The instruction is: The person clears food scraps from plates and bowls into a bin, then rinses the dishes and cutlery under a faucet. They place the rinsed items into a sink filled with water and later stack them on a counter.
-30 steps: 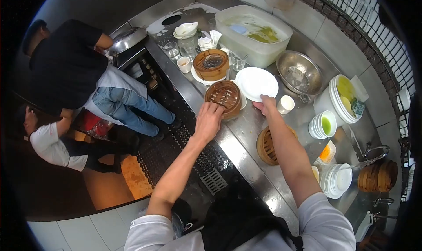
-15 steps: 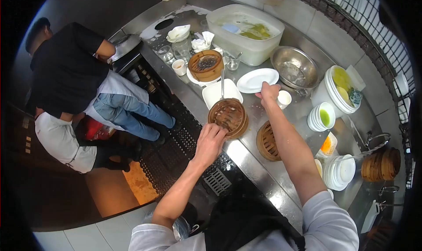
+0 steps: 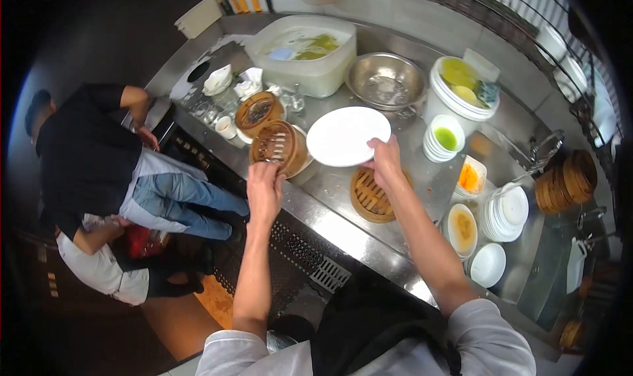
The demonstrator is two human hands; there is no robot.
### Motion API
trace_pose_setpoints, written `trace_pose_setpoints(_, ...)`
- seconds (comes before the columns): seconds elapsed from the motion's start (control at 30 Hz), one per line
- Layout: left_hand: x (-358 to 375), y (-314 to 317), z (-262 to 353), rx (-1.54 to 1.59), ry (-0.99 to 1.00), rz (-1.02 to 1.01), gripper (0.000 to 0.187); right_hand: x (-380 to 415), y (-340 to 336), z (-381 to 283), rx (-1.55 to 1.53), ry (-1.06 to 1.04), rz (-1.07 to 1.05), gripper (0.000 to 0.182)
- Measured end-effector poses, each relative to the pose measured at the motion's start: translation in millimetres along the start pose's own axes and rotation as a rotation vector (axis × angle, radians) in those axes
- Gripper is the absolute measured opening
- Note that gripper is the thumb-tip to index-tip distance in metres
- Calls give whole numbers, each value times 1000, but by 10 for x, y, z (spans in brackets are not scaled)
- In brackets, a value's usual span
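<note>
With fingers closed on its near rim, my left hand [image 3: 265, 195] holds a round bamboo steamer [image 3: 273, 143] over the counter's left edge. My right hand [image 3: 386, 160] grips the right edge of a white oval plate [image 3: 348, 137], which is tilted above the counter. Below the plate lies another bamboo steamer [image 3: 377, 198], slatted side up. A third steamer [image 3: 259, 112] sits on a white dish behind the one in my left hand. Part of a white square dish shows under the held steamer.
A tub of soapy water [image 3: 303, 66], a metal bowl [image 3: 386, 83] and a white bucket [image 3: 461, 99] line the back. Stacked bowls [image 3: 444, 139] and plates [image 3: 504, 211] stand right, near a faucet [image 3: 547, 148]. Two people [image 3: 92, 152] are at the left.
The white plate is lifted off the counter and tilted up. My left hand has moved with its steamer left, towards the steamer on the dish. The view has shifted right.
</note>
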State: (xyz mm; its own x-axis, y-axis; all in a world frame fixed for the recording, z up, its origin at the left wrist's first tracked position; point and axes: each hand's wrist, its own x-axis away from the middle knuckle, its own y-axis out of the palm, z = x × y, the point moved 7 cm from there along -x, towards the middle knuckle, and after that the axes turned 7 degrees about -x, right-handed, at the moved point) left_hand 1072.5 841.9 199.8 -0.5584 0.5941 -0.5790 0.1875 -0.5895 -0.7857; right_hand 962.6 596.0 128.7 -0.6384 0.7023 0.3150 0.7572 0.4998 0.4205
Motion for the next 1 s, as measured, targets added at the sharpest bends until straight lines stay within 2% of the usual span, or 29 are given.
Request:
trace_pose_setpoints(0.13,-237,171,285,-106,114,-69,26,613,-683,-121,-151,-58,-19,51)
trace_pose_setpoints(0.23,-208,403,608,8,199,-177,24,1136,-1400,-170,-271,122,-55,51)
trace_pose_setpoints(0.3,-78,524,812,113,229,-147,24,1459,-1968,-132,-338,204,-55,51)
trace_pose_setpoints(0.4,177,538,1190,133,243,-208,26,1757,-3096,-37,-466,180,126,47)
trace_pose_setpoints(0.47,334,496,1494,139,302,-217,26,1856,-3712,-180,-446,38,347,49)
trace_pose_setpoints(0.6,514,500,1866,124,365,-263,27,1405,-5148,70,-251,-182,569,43)
trace_pose_setpoints(0.73,458,580,2168,70,404,-235,26,863,-6484,448,-468,-189,775,51)
trace_pose_setpoints(0.8,456,672,2189,13,391,-254,26,805,-6743,388,-493,-202,857,55)
trace_pose_setpoints(0.9,481,790,2236,-64,393,-270,25,727,-6898,243,-529,-194,926,55)
trace_pose_setpoints(1.0,588,877,2317,-112,375,-296,24,654,-7012,210,-588,-270,1053,51)
